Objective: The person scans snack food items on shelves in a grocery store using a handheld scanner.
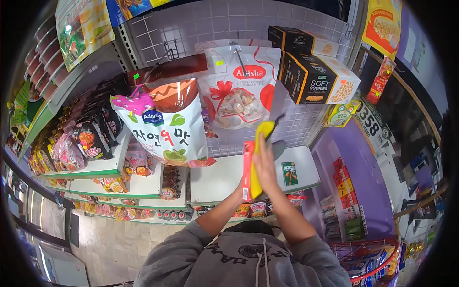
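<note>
My left hand holds a thin red box upright in front of my chest; its fingers are mostly hidden behind the box. My right hand, slightly blurred, presses a yellow cloth against the box's side. The cloth's upper end sticks up above the fingers, with a dark strip beside it. Below and behind my hands is a white shelf. A green Pepero box stands on this shelf, right of my right hand.
Large snack bags, an Adorée bag and an Alisha bag, hang from a wire grid. Soft Cookies boxes jut out at upper right. Noodle packs fill the left shelves. A red basket with packets sits at lower right.
</note>
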`<state>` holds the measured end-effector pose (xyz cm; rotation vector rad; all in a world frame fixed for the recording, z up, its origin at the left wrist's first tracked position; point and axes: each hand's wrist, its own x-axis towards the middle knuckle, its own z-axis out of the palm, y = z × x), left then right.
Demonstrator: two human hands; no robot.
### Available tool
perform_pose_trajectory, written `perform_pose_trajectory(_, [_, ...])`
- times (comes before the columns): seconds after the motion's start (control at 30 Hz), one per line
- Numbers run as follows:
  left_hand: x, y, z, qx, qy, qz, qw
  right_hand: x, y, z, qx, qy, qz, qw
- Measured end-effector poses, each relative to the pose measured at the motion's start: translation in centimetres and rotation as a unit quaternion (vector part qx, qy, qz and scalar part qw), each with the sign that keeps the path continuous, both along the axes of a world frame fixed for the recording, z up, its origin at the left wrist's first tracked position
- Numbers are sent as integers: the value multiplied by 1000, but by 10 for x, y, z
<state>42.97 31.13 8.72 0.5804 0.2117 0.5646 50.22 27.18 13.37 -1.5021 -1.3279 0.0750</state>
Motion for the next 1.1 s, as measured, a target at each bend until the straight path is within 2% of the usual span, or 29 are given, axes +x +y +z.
perform_pose_trajectory(0.1, [-2,16,-8,3,11,-1,1000,-41,-25,-17,-42,-59,54,996])
perform_pose_trajectory(0.17, [-9,20,-9,2,14,-20,1000,-54,-34,3,-67,-104,69,990])
perform_pose_trajectory(0.23, [-9,17,-4,0,8,-29,1000,-53,-26,13,-22,-158,63,985])
perform_pose_trajectory(0.27, [-6,16,-1,-2,3,-28,1000,-47,-20,20,13,-148,42,988])
perform_pose_trajectory(0.37, [10,7,8,-12,-7,-4,1000,-15,3,39,21,-125,-23,992])
perform_pose_trajectory(0.47, [17,0,18,-9,-3,7,1000,20,12,27,-61,20,-30,998])
perform_pose_trajectory(0.57, [19,2,-1,29,52,-15,998,34,13,-10,-17,137,-41,990])
perform_pose_trajectory(0.6, [20,7,-20,68,108,19,992,38,16,-34,1,188,-30,982])
perform_pose_trajectory(0.63, [20,13,-39,104,168,49,979,32,12,-49,1,234,5,972])
perform_pose_trajectory(0.7, [26,18,-55,166,185,157,956,14,2,-69,3,322,74,944])
perform_pose_trajectory(0.73, [23,24,-50,247,252,180,918,7,-8,-62,-10,294,67,953])
perform_pose_trajectory(0.8, [17,40,-38,399,374,220,808,-5,-31,-45,-39,239,52,969])
perform_pose_trajectory(0.9, [26,22,-31,439,366,295,766,9,-34,-39,-66,245,-20,967])
perform_pose_trajectory(0.93, [27,18,-24,451,386,283,753,18,-31,-41,-33,214,-58,974])
perform_pose_trajectory(1.03, [29,3,-5,493,377,257,741,45,-30,-30,-75,207,-102,970])
perform_pose_trajectory(1.1, [29,-5,-8,504,399,198,740,67,-25,-36,-59,205,-131,968])
